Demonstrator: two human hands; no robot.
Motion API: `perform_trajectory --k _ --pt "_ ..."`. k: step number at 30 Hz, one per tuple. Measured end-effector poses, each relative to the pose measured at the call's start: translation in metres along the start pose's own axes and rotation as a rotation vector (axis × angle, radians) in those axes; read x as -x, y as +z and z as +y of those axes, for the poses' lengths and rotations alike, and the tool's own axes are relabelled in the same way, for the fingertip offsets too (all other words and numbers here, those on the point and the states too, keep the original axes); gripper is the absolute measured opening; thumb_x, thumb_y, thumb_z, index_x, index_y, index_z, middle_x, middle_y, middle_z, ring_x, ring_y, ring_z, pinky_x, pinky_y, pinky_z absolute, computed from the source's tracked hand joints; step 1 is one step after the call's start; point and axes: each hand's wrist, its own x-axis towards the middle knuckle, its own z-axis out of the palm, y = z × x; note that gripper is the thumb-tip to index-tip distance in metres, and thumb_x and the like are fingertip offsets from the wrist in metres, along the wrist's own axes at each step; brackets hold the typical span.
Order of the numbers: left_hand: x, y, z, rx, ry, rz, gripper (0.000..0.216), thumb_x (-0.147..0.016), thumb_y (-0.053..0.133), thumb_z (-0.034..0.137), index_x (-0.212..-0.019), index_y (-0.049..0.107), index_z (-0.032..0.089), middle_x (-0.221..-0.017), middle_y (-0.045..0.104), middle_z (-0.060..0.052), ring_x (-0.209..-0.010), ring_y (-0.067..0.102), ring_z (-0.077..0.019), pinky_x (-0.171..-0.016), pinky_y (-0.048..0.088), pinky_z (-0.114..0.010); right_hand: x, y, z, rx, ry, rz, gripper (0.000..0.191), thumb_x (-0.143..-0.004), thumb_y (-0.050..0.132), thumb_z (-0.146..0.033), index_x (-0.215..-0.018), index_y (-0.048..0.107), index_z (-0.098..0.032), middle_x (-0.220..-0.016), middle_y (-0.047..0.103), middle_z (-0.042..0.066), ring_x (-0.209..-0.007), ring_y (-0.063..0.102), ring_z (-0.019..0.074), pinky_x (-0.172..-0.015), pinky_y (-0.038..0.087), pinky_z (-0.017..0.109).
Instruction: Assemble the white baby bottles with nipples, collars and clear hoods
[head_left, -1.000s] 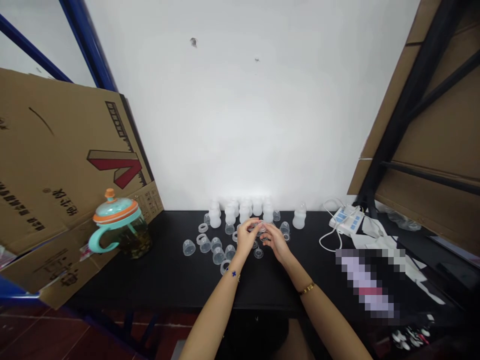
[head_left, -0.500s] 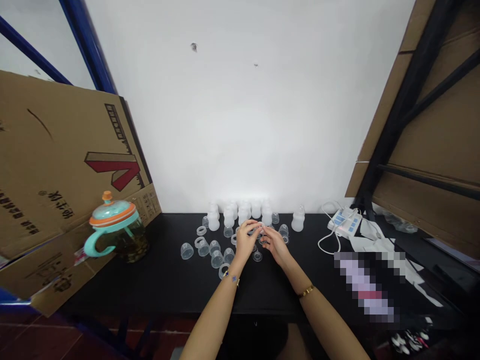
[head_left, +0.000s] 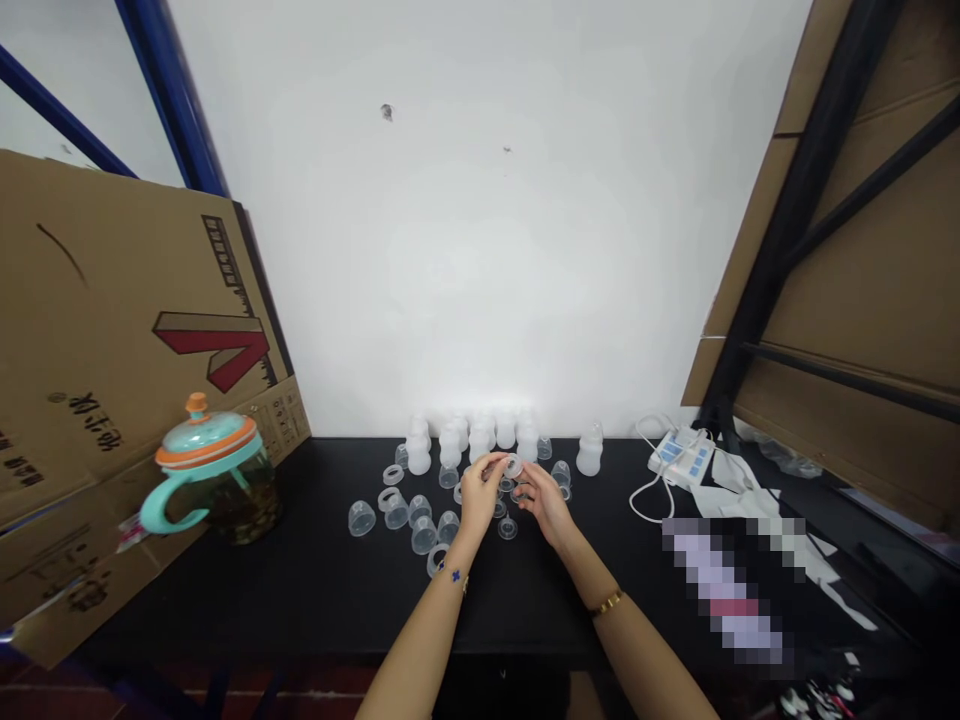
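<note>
Between my two hands is a whitish bottle collar ring [head_left: 514,465], raised over the black table. My left hand [head_left: 480,492] pinches its left side with the fingertips. On the other side, my right hand [head_left: 546,502] grips its edge between thumb and fingers. Whether a nipple sits inside the ring is too small to make out. Below the hands lie several clear nipples [head_left: 508,527]. To the left are clear dome caps [head_left: 361,518] and loose collar rings [head_left: 393,475]. White baby bottles [head_left: 418,455] stand in a group behind my hands.
One capped bottle [head_left: 589,450] stands apart on the right. Beyond it are a power strip [head_left: 681,455] with a white cable and some paper scraps. A teal-handled pitcher [head_left: 240,490] stands at left beside cardboard [head_left: 90,300]. A white wall rises behind the table [head_left: 300,600].
The view has shifted slightly, so the table sits lower in the picture. The ring between my hands now shows its round opening more plainly. Both hands stay close together.
</note>
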Motion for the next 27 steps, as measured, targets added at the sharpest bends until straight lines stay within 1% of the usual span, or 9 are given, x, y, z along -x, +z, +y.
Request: perform_trajectory --k 4,7,11,14,16,18,22,24,27 --pt "-0.002 0.0 -0.002 0.085 -0.079 -0.01 0.034 -0.085 0.067 0.046 -0.099 0.076 0.016 -0.099 0.077 -0.01 -0.091 0.071 -0.0231 -0.08 0.055 -0.032 0.0 -0.001 -0.002 -0.004 -0.045 0.033 0.036 -0.08 0.073 -0.049 -0.104 0.07 -0.022 -0.107 0.071 0.007 -0.062 0.061 0.0125 -0.046 0.044 0.022" --pt "-0.003 0.0 -0.004 0.126 -0.116 -0.012 0.039 -0.082 0.069 0.051 -0.097 0.076 0.015 -0.095 0.077 -0.01 -0.084 0.071 -0.0219 -0.072 0.055 -0.03 0.001 0.001 -0.004 0.061 -0.071 0.041 0.043 -0.073 0.078 -0.043 -0.11 0.071 -0.023 -0.107 0.07 0.006 -0.064 0.061 0.0128 -0.046 0.043 0.021" --pt "-0.005 0.0 -0.009 0.171 -0.154 -0.029 0.04 -0.078 0.072 0.052 -0.09 0.076 0.014 -0.084 0.076 -0.008 -0.07 0.067 -0.0178 -0.063 0.053 -0.027 0.001 0.004 -0.002 0.185 -0.124 0.018 0.045 -0.064 0.083 -0.038 -0.104 0.073 -0.02 -0.093 0.071 0.005 -0.062 0.059 0.013 -0.044 0.042 0.021" --pt "-0.007 0.0 -0.01 0.198 -0.199 -0.026 0.043 -0.075 0.074 0.054 -0.089 0.076 0.013 -0.083 0.075 -0.008 -0.07 0.068 -0.0179 -0.06 0.054 -0.026 -0.002 0.005 0.001 0.266 -0.17 0.043 0.045 -0.06 0.085 -0.04 -0.097 0.074 -0.018 -0.078 0.07 0.003 -0.056 0.056 0.0132 -0.041 0.039 0.021" --pt "-0.006 0.0 -0.008 0.22 -0.227 -0.006 0.046 -0.074 0.075 0.056 -0.092 0.074 0.013 -0.086 0.075 -0.009 -0.072 0.069 -0.019 -0.06 0.055 -0.027 -0.002 0.005 0.002 0.295 -0.182 0.067 0.046 -0.058 0.086 -0.043 -0.094 0.073 -0.017 -0.074 0.069 0.003 -0.055 0.056 0.0137 -0.041 0.039 0.022" --pt "-0.006 0.0 -0.005 0.245 -0.253 0.0 0.051 -0.074 0.075 0.057 -0.1 0.071 0.014 -0.087 0.075 -0.008 -0.072 0.07 -0.0194 -0.06 0.057 -0.028 -0.003 0.004 0.002 0.311 -0.184 0.077 0.046 -0.059 0.086 -0.046 -0.092 0.072 -0.017 -0.075 0.07 0.003 -0.054 0.055 0.0135 -0.041 0.039 0.022" --pt "-0.002 0.001 0.001 0.27 -0.279 -0.074 0.054 -0.076 0.075 0.054 -0.114 0.064 0.017 -0.088 0.076 -0.008 -0.075 0.072 -0.0199 -0.064 0.058 -0.029 -0.002 0.003 0.001 0.323 -0.194 0.084 0.044 -0.063 0.082 -0.051 -0.09 0.072 -0.017 -0.073 0.071 0.003 -0.052 0.054 0.0124 -0.042 0.039 0.021" --pt "-0.001 0.003 0.0 0.255 -0.252 -0.116 0.052 -0.075 0.078 0.049 -0.114 0.063 0.018 -0.091 0.076 -0.008 -0.077 0.073 -0.0204 -0.066 0.057 -0.028 -0.001 0.003 0.001 0.323 -0.195 0.099 0.044 -0.065 0.081 -0.052 -0.09 0.072 -0.017 -0.073 0.07 0.003 -0.052 0.055 0.0122 -0.041 0.039 0.021" --pt "0.001 0.004 -0.003 0.192 -0.195 -0.159 0.045 -0.075 0.078 0.042 -0.109 0.062 0.018 -0.092 0.077 -0.009 -0.08 0.074 -0.0216 -0.07 0.057 -0.03 -0.001 0.003 0.001 0.32 -0.2 0.12 0.044 -0.064 0.08 -0.053 -0.088 0.07 -0.017 -0.073 0.069 0.003 -0.052 0.055 0.0118 -0.04 0.039 0.02"
